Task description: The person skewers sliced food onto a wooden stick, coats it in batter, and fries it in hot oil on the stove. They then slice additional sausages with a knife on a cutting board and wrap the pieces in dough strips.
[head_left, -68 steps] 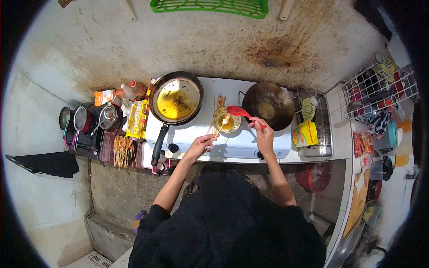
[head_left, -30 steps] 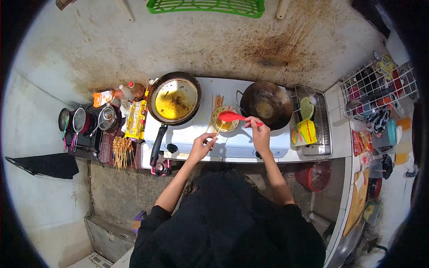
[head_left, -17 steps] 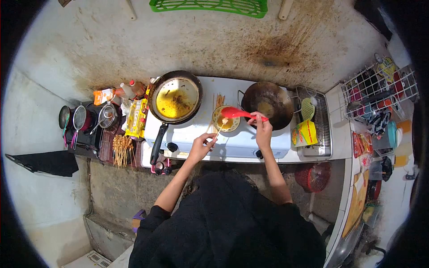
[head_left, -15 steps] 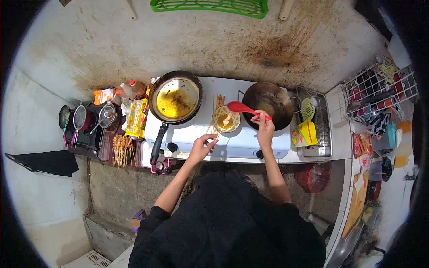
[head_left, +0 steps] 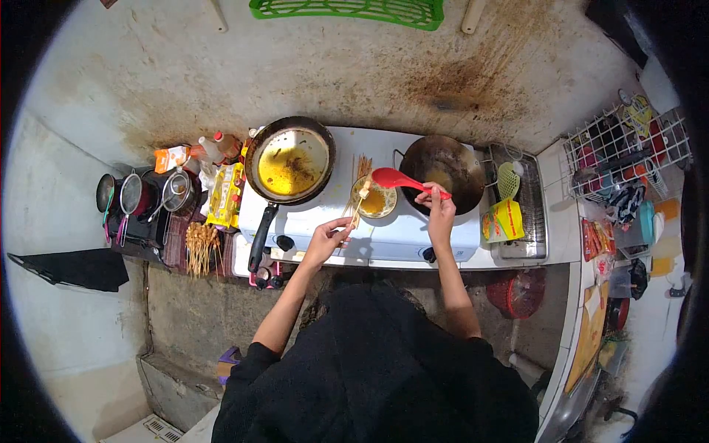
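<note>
My left hand (head_left: 330,240) is closed around the stick of a skewer (head_left: 363,193), whose pale food pieces are at the tip. The tip is over the left rim of a small patterned bowl (head_left: 388,210) holding yellow-brown liquid. With my right hand (head_left: 439,205) I grip the handle of a red spoon (head_left: 391,178), its bowl above the far edge of the small bowl. More thin sticks (head_left: 362,165) lie behind and beside the bowl on the white stove top. A dark wok (head_left: 461,164) sits just beyond my right hand.
A frying pan (head_left: 289,159) with yellow oil stands at left, its black handle (head_left: 263,240) over the stove's front edge. Further left lie several skewers (head_left: 201,249), near a yellow packet (head_left: 227,193). At right are a yellow pouch (head_left: 504,221) and a wire rack (head_left: 533,236).
The skewer's tip has moved left, from over the middle of the bowl to its left rim. The red spoon has shifted slightly left.
</note>
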Demonstrator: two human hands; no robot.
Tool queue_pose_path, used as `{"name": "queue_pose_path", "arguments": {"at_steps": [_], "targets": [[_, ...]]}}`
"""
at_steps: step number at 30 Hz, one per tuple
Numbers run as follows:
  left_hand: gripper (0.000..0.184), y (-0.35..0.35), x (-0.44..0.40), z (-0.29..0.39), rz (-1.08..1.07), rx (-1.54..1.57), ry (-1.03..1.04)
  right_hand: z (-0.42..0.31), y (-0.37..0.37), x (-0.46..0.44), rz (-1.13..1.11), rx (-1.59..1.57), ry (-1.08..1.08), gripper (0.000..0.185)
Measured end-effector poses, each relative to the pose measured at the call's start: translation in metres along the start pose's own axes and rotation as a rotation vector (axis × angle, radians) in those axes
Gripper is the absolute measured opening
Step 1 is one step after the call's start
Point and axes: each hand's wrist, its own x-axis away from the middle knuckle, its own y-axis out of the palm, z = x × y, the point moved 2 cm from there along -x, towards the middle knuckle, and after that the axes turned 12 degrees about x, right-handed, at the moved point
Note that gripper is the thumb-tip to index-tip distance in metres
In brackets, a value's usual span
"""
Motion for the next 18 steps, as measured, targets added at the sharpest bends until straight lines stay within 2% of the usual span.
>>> {"name": "queue_pose_path", "arguments": {"at_steps": [2,4,8,11,14,15,16,18], "targets": [[0.032,0.002,-0.001,0.000,0.000,0.005,0.001,-0.004,0.001,0.005,-0.156,-0.023,-0.041,0.031],[0.032,0.002,-0.003,-0.002,0.020,0.001,0.005,-0.004,0.007,0.010,-0.172,0.015,-0.034,0.031],[0.032,-0.005,0.000,-0.001,0.148,0.055,0.022,0.005,0.009,0.012,-0.045,0.056,-0.003,0.032],[0.031,-0.034,0.002,-0.006,0.384,0.227,0.082,0.012,0.008,0.015,-0.012,0.011,0.030,0.032],[0.039,-0.060,0.000,-0.010,0.489,0.381,0.133,0.017,0.010,0.020,-0.018,-0.004,0.087,0.032],[0.055,-0.070,-0.003,-0.013,0.495,0.451,0.163,0.018,0.011,0.021,-0.027,-0.005,0.086,0.032],[0.055,-0.076,-0.007,-0.018,0.502,0.454,0.167,0.020,0.011,0.021,-0.028,-0.015,0.090,0.032],[0.066,-0.087,-0.011,-0.023,0.682,0.468,0.188,0.024,0.011,0.022,-0.036,-0.025,0.093,0.032]]}}
